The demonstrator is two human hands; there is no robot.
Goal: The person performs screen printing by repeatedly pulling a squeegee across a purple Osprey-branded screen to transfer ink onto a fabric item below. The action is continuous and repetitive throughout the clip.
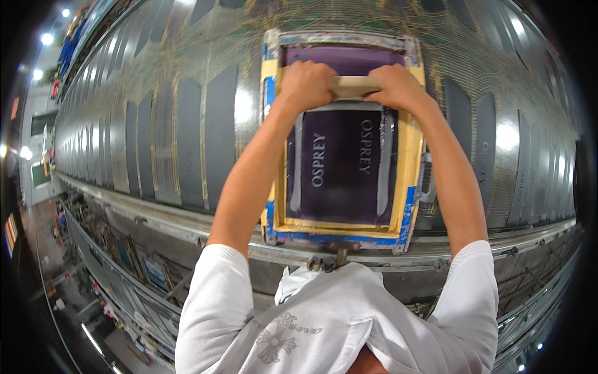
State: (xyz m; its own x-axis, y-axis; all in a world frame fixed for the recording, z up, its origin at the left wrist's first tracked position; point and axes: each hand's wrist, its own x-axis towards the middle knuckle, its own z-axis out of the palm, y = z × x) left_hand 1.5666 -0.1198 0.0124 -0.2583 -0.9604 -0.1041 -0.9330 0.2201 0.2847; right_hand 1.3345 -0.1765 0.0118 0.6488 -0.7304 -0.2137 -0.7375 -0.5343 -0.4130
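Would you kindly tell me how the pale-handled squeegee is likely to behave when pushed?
The pale-handled squeegee is probably stiff: it looks straight between the left hand and right hand. It may glide slickly, since the printing screen beneath looks glossy, with gray streaks along its sides.

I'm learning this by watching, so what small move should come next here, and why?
Probably draw the squeegee toward the near end of the frame: the left hand and right hand grip it near the far end, and what looks like grey ink lies along its near side.
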